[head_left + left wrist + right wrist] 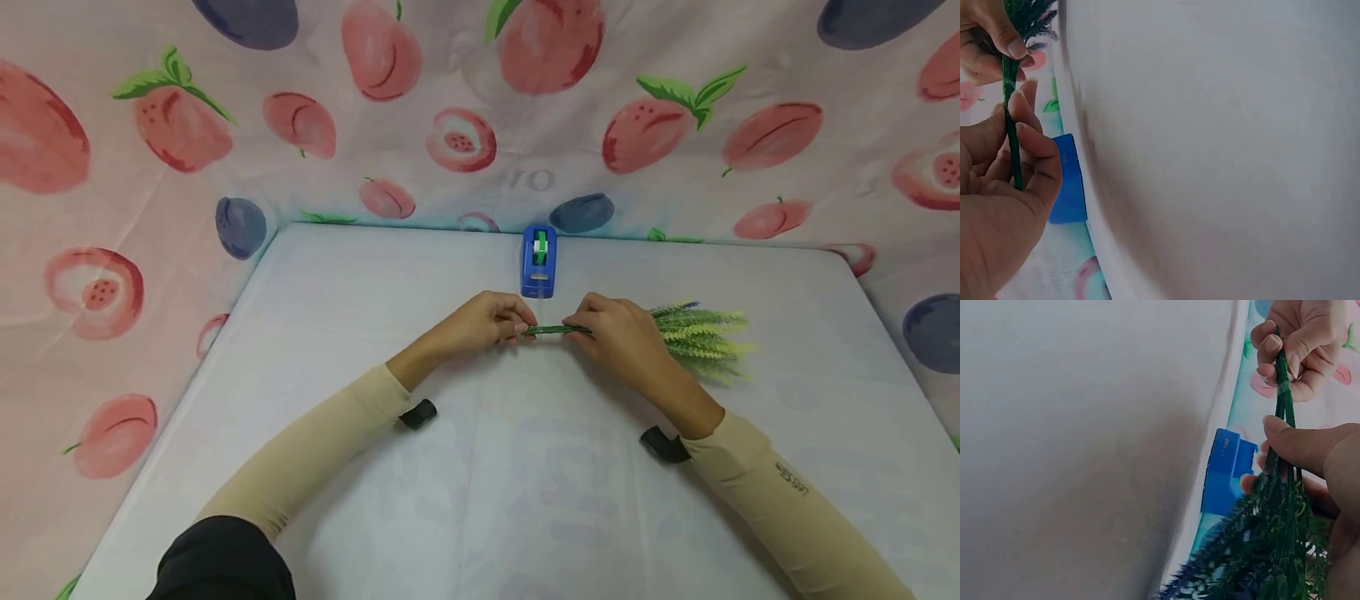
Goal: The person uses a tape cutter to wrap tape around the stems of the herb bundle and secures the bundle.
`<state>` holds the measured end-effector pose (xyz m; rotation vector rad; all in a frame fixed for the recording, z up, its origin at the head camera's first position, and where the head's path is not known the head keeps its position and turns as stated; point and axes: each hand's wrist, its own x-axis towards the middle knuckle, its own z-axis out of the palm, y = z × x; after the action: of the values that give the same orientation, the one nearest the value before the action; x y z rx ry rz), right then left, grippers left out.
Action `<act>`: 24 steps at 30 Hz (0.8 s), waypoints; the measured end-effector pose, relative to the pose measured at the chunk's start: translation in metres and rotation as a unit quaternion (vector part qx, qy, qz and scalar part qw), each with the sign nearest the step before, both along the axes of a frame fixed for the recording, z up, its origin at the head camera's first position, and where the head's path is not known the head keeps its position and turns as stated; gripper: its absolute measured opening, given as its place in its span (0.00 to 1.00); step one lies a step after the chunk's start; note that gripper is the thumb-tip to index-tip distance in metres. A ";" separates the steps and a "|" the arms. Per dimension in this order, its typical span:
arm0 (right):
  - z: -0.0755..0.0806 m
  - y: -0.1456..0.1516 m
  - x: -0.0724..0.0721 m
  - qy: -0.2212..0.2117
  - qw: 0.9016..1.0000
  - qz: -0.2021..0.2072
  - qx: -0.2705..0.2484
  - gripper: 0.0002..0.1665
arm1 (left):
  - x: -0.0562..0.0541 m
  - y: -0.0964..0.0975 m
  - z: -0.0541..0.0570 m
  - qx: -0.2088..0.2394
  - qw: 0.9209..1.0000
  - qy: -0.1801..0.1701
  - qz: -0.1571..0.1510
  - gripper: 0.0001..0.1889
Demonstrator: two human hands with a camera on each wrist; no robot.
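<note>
A bunch of artificial flowers (705,340) with green, yellow and some purple spikes lies sideways between both hands, its heads to the right. My left hand (487,321) pinches the bare stem ends between thumb and fingers. Closer to the flower heads, my right hand (626,337) grips the same green stems (1289,415), thumb on one side and fingers behind. A shiny, clear-looking band wraps the stems between the hands in the right wrist view. Just beyond the hands stands a blue tape dispenser (538,282) holding a green-cored roll.
The white-covered table (480,483) spreads beneath both arms, its far edge behind the dispenser. A fruit-printed cloth (465,75) hangs at the back and left. Black wrist mounts (663,446) stick out below the beige sleeves.
</note>
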<state>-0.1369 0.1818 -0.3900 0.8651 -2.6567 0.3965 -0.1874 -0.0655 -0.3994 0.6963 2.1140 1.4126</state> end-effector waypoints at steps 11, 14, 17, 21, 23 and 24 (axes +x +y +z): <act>0.002 -0.001 -0.004 0.015 0.999 0.003 0.040 0.10 | 0.001 0.000 -0.002 -0.035 0.998 0.055 -0.016 0.11; 0.001 -0.002 -0.006 0.008 0.999 0.002 0.047 0.09 | 0.001 -0.001 -0.002 -0.038 0.997 0.071 -0.015 0.10; -0.001 -0.003 -0.008 0.005 0.998 0.001 0.059 0.10 | 0.000 -0.001 -0.003 -0.040 0.996 0.083 -0.014 0.10; -0.003 -0.005 -0.010 0.004 0.997 -0.002 0.072 0.13 | -0.002 0.000 -0.003 -0.041 0.995 0.086 -0.011 0.10; -0.003 -0.006 -0.011 -0.001 0.998 -0.004 0.069 0.14 | -0.003 0.001 -0.003 -0.043 0.995 0.091 -0.006 0.10; -0.002 -0.007 -0.011 -0.003 0.998 -0.005 0.065 0.14 | -0.003 0.001 -0.003 -0.042 0.995 0.090 -0.003 0.10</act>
<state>-0.1475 0.1749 -0.3924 0.8898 -2.7148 0.2271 -0.1905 -0.0648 -0.4023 0.8228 2.2927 1.2927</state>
